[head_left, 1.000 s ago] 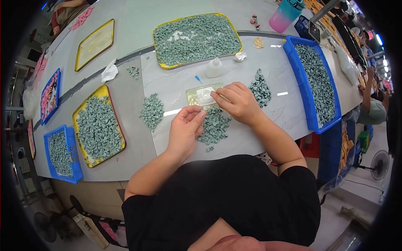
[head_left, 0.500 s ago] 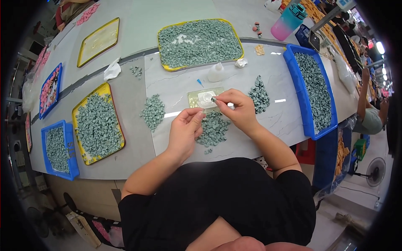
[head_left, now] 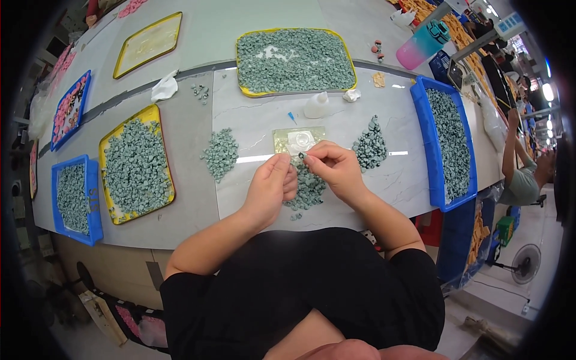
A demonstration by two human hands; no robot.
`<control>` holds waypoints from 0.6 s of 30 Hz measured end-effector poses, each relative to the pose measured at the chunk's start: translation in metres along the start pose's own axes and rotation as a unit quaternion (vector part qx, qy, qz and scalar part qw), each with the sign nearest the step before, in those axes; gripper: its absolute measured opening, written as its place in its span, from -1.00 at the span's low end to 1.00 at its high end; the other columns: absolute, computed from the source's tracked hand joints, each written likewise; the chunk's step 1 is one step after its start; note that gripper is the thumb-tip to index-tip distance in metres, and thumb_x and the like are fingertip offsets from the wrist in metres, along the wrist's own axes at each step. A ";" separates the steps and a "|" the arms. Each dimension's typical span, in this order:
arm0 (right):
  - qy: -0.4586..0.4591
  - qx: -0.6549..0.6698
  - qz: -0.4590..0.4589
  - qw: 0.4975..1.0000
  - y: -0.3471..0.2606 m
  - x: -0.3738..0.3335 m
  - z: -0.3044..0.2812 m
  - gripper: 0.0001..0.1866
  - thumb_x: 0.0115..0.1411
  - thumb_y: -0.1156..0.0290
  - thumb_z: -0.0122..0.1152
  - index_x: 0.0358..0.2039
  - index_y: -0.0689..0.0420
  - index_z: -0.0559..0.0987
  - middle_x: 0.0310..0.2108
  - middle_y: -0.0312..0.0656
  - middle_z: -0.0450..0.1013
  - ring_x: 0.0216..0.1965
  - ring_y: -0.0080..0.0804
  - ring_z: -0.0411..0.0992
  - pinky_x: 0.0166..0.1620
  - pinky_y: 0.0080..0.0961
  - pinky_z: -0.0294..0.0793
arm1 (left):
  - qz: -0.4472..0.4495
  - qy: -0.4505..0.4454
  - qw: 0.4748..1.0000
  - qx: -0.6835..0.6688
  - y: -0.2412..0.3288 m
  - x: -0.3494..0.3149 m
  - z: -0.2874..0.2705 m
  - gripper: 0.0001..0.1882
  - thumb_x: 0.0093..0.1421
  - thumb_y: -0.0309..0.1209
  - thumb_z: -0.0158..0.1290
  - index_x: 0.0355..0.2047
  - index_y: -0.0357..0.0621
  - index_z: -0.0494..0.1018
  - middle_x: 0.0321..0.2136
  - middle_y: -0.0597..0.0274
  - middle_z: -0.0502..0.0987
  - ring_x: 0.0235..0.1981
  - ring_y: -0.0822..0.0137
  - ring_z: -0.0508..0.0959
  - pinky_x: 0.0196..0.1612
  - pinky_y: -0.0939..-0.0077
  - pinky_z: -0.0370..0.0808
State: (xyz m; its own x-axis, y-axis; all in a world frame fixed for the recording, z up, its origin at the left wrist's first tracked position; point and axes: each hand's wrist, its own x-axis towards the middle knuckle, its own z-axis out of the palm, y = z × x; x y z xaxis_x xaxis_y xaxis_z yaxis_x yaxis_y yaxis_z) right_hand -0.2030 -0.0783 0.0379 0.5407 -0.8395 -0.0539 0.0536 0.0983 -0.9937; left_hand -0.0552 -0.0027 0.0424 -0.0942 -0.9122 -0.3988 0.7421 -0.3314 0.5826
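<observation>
Between my two hands, above the front edge of a pale green block (head_left: 280, 141), is a small dark-and-green piece (head_left: 301, 155). My right hand (head_left: 337, 171) pinches it between thumb and fingertips. Close beside it, my left hand (head_left: 273, 185) is closed, thumb against the curled forefinger; whatever it grips is too small to make out. On the block sits a small clear round dish (head_left: 302, 140). Under my hands lies a heap of small green pieces (head_left: 309, 191). A darker green heap (head_left: 370, 147) is to the right, a lighter heap (head_left: 220, 155) to the left.
Behind the block stand a white squeeze bottle (head_left: 316, 106) and a blue tapered tip (head_left: 292, 117). A yellow-rimmed tray (head_left: 257, 92) of green pieces lies beyond. Blue bins (head_left: 433, 174) flank the table. A two-colour drinking bottle (head_left: 423, 45) stands far right, with another person (head_left: 522, 180) beyond.
My right hand has drawn back from the clear dish toward my left hand, bringing the dark-green piece close to the left fingertips. The whole view has shifted slightly.
</observation>
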 end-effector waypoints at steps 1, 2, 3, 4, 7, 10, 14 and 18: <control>-0.002 -0.001 0.001 1.000 0.000 0.000 0.001 -0.90 0.04 0.55 0.19 -0.41 0.29 0.55 -0.44 -0.26 0.45 -0.44 -0.60 0.37 -0.36 -0.69 0.34 | -0.004 -0.005 1.000 0.001 0.001 -0.001 -0.001 -0.75 0.31 -0.27 -0.24 -0.50 -0.07 0.16 -0.67 0.46 0.10 -0.68 0.60 0.08 -0.66 0.72 0.02; 0.005 -0.121 -0.098 0.988 0.000 0.001 0.002 -0.87 -0.01 0.58 0.21 -0.39 0.28 0.55 -0.44 -0.23 0.45 -0.44 -0.56 0.38 -0.38 -0.67 0.36 | -0.003 -0.005 1.000 0.000 0.002 -0.001 -0.001 -0.75 0.31 -0.27 -0.24 -0.50 -0.07 0.16 -0.67 0.46 0.10 -0.68 0.60 0.08 -0.66 0.72 0.02; 0.012 -0.237 -0.194 0.952 -0.001 0.001 0.003 -0.83 -0.06 0.62 0.23 -0.37 0.27 0.56 -0.44 -0.20 0.45 -0.44 -0.52 0.40 -0.40 -0.65 0.38 | -0.010 0.001 1.000 -0.001 0.003 -0.002 -0.002 -0.74 0.31 -0.27 -0.24 -0.52 -0.07 0.16 -0.69 0.46 0.09 -0.68 0.61 0.07 -0.67 0.72 0.02; 0.010 -0.238 -0.194 0.952 -0.002 0.000 0.006 -0.83 -0.06 0.62 0.23 -0.37 0.27 0.56 -0.44 -0.20 0.45 -0.44 -0.52 0.40 -0.40 -0.65 0.38 | -0.017 0.006 1.000 -0.002 0.003 -0.002 -0.003 -0.73 0.30 -0.27 -0.23 -0.54 -0.07 0.16 -0.70 0.46 0.08 -0.69 0.61 0.06 -0.68 0.72 0.01; 0.018 -0.308 -0.288 0.907 -0.005 -0.002 0.011 -0.77 -0.15 0.67 0.25 -0.39 0.23 0.59 -0.45 -0.18 0.43 -0.47 -0.45 0.40 -0.42 -0.63 0.37 | -0.019 -0.003 1.000 -0.003 0.002 -0.002 -0.005 -0.71 0.30 -0.26 -0.23 -0.55 -0.07 0.16 -0.71 0.47 0.08 -0.71 0.60 0.05 -0.68 0.71 0.00; 0.007 -0.337 -0.381 0.861 -0.004 0.001 0.010 -0.70 -0.22 0.67 0.28 -0.37 0.24 0.58 -0.45 -0.18 0.43 -0.48 -0.40 0.41 -0.45 -0.59 0.38 | -0.022 -0.004 1.000 -0.002 0.002 -0.002 -0.006 -0.70 0.30 -0.25 -0.23 -0.56 -0.07 0.16 -0.71 0.47 0.07 -0.72 0.60 0.04 -0.69 0.71 -0.01; -0.025 -0.384 -0.442 0.810 -0.006 0.001 0.008 -0.67 -0.26 0.64 0.29 -0.36 0.28 0.55 -0.42 -0.16 0.43 -0.48 -0.34 0.40 -0.46 -0.53 0.38 | -0.024 -0.001 1.000 -0.004 0.004 -0.005 -0.004 -0.70 0.30 -0.25 -0.23 -0.57 -0.08 0.15 -0.72 0.47 0.07 -0.72 0.60 0.03 -0.69 0.71 -0.01; -0.038 -0.414 -0.509 0.754 -0.008 0.003 0.010 -0.69 -0.25 0.61 0.28 -0.38 0.34 0.52 -0.41 -0.12 0.41 -0.48 -0.29 0.38 -0.47 -0.48 0.38 | -0.020 -0.012 1.000 0.012 0.003 -0.008 -0.005 -0.69 0.30 -0.24 -0.22 -0.57 -0.08 0.15 -0.72 0.47 0.07 -0.73 0.60 0.03 -0.69 0.71 -0.02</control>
State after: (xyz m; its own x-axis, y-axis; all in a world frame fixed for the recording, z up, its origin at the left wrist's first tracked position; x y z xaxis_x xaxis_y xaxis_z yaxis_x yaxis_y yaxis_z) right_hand -0.1935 -0.0766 0.0461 0.6213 -0.2182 0.7526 -0.0519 -0.9698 -0.2382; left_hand -0.0489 0.0048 0.0433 -0.1387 -0.9037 -0.4050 0.7218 -0.3723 0.5834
